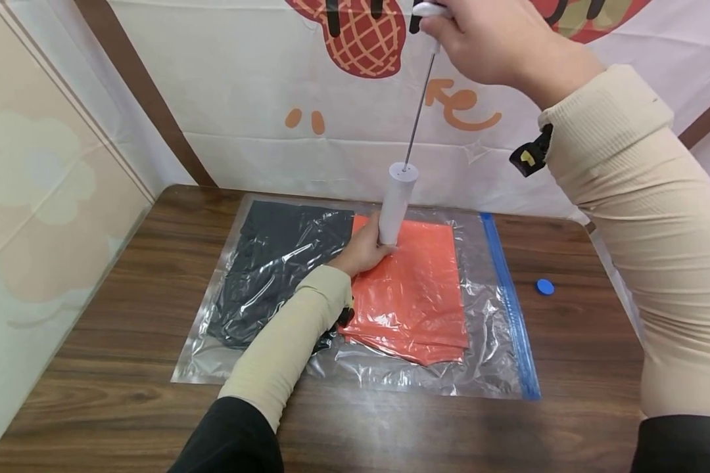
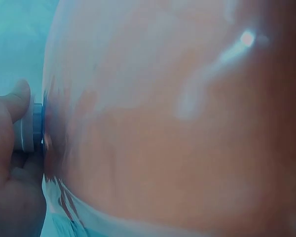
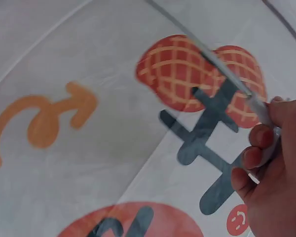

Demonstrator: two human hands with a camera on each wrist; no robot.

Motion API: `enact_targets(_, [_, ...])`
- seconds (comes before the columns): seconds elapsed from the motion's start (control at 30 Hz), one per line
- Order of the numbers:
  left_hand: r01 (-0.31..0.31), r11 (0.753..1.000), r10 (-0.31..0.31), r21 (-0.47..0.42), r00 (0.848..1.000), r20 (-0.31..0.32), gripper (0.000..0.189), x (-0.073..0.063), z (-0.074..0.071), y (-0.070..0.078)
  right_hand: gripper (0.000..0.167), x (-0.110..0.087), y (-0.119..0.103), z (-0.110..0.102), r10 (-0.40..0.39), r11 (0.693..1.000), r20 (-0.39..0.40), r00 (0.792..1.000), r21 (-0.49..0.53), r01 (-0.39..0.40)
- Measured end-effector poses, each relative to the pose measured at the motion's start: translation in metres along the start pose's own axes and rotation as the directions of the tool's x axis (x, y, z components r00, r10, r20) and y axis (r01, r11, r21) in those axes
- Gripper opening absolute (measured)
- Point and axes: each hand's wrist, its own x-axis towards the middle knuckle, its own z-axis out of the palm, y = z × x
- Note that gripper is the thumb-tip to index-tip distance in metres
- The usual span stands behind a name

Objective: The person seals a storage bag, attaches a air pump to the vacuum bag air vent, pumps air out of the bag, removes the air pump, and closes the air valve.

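Note:
A white hand pump (image 1: pixel 398 203) stands slightly tilted on a clear vacuum storage bag (image 1: pixel 491 341). My left hand (image 1: pixel 362 249) grips the base of its barrel; in the left wrist view the fingers (image 2: pixel 19 98) wrap the pump's white end, right against a blue-tinted ring on the bag film. High above, my right hand (image 1: pixel 491 39) holds the white pump handle (image 1: pixel 430 10), with the thin metal rod (image 1: pixel 420 112) drawn far out of the barrel. Inside the bag lie folded dark cloth (image 1: pixel 284 263) on the left and folded orange-red cloth (image 1: pixel 414 295) on the right.
The bag lies flat on a brown wooden table (image 1: pixel 124 328), its blue zip edge (image 1: pixel 511 309) to the right. Beside that edge lies a small round blue cap (image 1: pixel 545 287). A printed cloth curtain (image 1: pixel 242 85) hangs right behind the table.

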Motion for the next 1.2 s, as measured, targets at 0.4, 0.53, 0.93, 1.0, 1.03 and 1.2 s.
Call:
enact_targets(0.4, [0.015,1.000,-0.015,-0.012,1.000,0.001,0.079,-0.006,0.002,0.000,0.040,0.000,-0.004,0.025,-0.019,0.999,0.132,0.991,-0.028,0.023])
enact_targets(0.53, [0.009,1.000,-0.009,-0.013,1.000,-0.006,0.080,-0.007,0.001,-0.001,0.033,-0.005,-0.007,0.050,-0.017,0.999,0.279,0.960,-0.034,0.028])
enact_targets(0.93, [0.001,0.999,-0.002,-0.035,1.000,-0.006,0.084,-0.007,0.000,-0.002,0.021,-0.021,-0.012,0.105,-0.086,0.996,0.412,0.907,0.017,0.087])
enact_targets(1.0, [0.001,0.999,-0.001,-0.042,1.000,-0.005,0.083,-0.007,0.000,-0.002,0.020,-0.023,-0.011,0.111,-0.095,0.995,0.390,0.916,0.016,0.097])
enact_targets(1.03, [0.000,0.999,0.000,-0.044,1.000,-0.006,0.083,-0.007,0.000,-0.002,0.020,-0.024,-0.011,0.114,-0.100,0.995,0.379,0.920,0.018,0.100])
enact_targets(1.2, [0.010,0.999,-0.010,-0.049,1.000,-0.008,0.082,-0.007,0.002,-0.002,0.018,-0.028,-0.009,0.121,-0.119,0.993,0.322,0.939,0.019,0.119])
